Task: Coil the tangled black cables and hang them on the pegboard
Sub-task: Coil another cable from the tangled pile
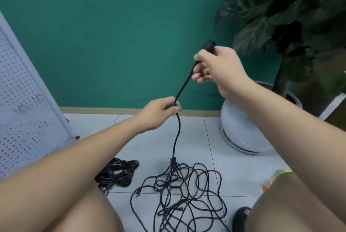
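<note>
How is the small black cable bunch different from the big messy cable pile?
The cable bunch is tight and compact; the messy cable pile sprawls in loose, wide loops. The bunch lies untouched; one strand rises from the pile into the left hand and right hand. Both are black, on the tiled floor.

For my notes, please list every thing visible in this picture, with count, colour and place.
black cable: one, black, held between both hands, running down into the tangle
cable tangle: one heap, black, floor below the hands
cable bundle: one, black, floor left of the tangle
pegboard: one, white, far left
potted plant: one, dark green, white pot, right
wall: one, green, behind
floor tiles: several, pale grey, underfoot
shoe: one, black, bottom right, partly hidden
left hand: one, pinches the cable, lower
right hand: one, grips the cable's plug end, higher
legs: two, bare, bottom corners
</note>
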Tool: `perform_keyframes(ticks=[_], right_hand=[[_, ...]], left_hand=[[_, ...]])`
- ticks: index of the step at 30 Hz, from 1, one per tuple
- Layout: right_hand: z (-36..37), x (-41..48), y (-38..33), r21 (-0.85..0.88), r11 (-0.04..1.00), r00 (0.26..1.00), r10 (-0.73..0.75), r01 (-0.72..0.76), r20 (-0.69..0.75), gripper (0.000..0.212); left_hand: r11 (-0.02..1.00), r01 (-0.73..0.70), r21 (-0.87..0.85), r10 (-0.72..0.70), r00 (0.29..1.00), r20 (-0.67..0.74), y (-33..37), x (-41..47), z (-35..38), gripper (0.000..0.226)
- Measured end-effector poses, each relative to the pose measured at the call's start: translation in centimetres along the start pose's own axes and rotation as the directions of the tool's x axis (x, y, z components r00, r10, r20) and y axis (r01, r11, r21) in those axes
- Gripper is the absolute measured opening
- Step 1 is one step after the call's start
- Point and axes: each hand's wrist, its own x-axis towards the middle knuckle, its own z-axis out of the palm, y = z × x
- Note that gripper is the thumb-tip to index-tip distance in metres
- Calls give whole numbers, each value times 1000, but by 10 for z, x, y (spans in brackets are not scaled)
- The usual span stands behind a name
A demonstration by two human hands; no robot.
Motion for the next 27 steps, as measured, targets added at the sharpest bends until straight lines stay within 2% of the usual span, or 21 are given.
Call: perform_keyframes(ticks=[4, 8, 12, 14, 16, 20, 23, 27], right_hand=[[-19, 0, -10, 140, 990, 997, 21, -12, -68, 6], [-40, 4, 2, 345, 934, 986, 133, -93, -96, 14], [-61, 9, 28, 506, 843, 974, 224, -182, -23, 18], [-67, 11, 41, 532, 822, 975, 220, -202, 31, 20], [-71, 11, 54, 471, 862, 983, 164, -185, 85, 21], [-61, 11, 80, 119, 991, 990, 54, -69, 128, 13], [-40, 14, 99, -28, 999, 989, 22, -18, 147, 12], [-1, 8, 115, -127, 992, 982, 17, 7, 190, 20]], left_hand=[[987, 13, -161, -11, 1000, 11, 13, -6, 0, 16], [972, -34, -232, 9, 994, -111, 23, -6, -5, 13], [946, -62, -317, -13, 973, -229, 33, 8, -23, 14], [915, -93, -393, -22, 960, -279, 40, 18, -34, 16], [867, -136, -479, -29, 947, -321, 50, 26, -45, 18], [752, -210, -625, -47, 929, -368, 60, 37, -54, 18], [715, -202, -669, -73, 931, -358, 57, 43, -47, 17], [644, -174, -745, -119, 939, -323, 48, 48, -37, 15]])
